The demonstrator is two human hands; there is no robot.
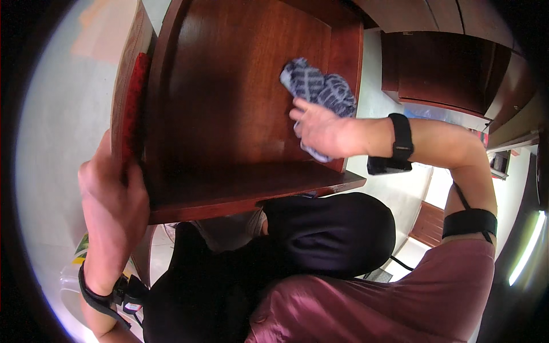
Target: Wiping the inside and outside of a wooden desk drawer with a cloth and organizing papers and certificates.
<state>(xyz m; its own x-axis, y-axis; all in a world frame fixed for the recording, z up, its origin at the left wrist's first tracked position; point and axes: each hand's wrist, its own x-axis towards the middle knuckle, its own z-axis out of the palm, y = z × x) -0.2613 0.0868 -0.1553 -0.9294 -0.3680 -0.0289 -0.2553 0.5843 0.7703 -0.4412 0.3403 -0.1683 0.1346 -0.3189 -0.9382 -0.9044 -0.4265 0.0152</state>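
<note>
A reddish-brown wooden box-like piece of furniture (257, 85), with raised edges around a broad panel, fills the space in front of my knees. My right hand (319, 130) holds a crumpled dark grey and white checked cloth (321, 88) near the right-hand edge of that panel. Some of the cloth hangs below my palm. At the left, my left hand (116, 188) grips the lower end of a wooden board (124, 77), its fingers partly hidden behind it. A red patterned strip (135, 103) runs along the board's inner side.
A pale wall (64, 128) rises close on the left. Beyond my right arm is a second dark wooden cabinet (441, 68). My black-clad knee (334, 231) is just below the furniture's front ledge (257, 188). A clear plastic container (70, 283) stands by my left wrist.
</note>
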